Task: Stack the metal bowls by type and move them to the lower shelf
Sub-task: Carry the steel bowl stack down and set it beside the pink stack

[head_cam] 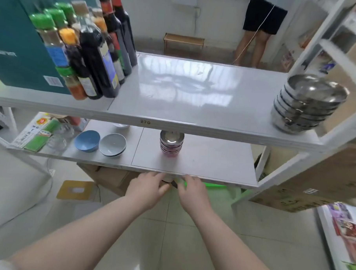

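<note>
A stack of several large metal bowls [309, 103] stands at the right end of the upper shelf [174, 106]. A shorter stack of small metal bowls [171, 142] with reddish sides sits in the middle of the lower shelf [192, 162], partly hidden by the upper shelf's front edge. My left hand [148, 188] and my right hand [193, 192] are close together just below the lower shelf's front edge, fingers loosely spread and holding no bowl. A small dark shape shows between the fingertips; I cannot tell what it is.
Sauce bottles [89, 49] and a green box [18, 38] fill the upper shelf's left end. A blue bowl [87, 140], a grey bowl [112, 144] and packets [38, 135] lie at the lower shelf's left. Cardboard boxes [305, 187] stand at the right. A person stands behind the shelving.
</note>
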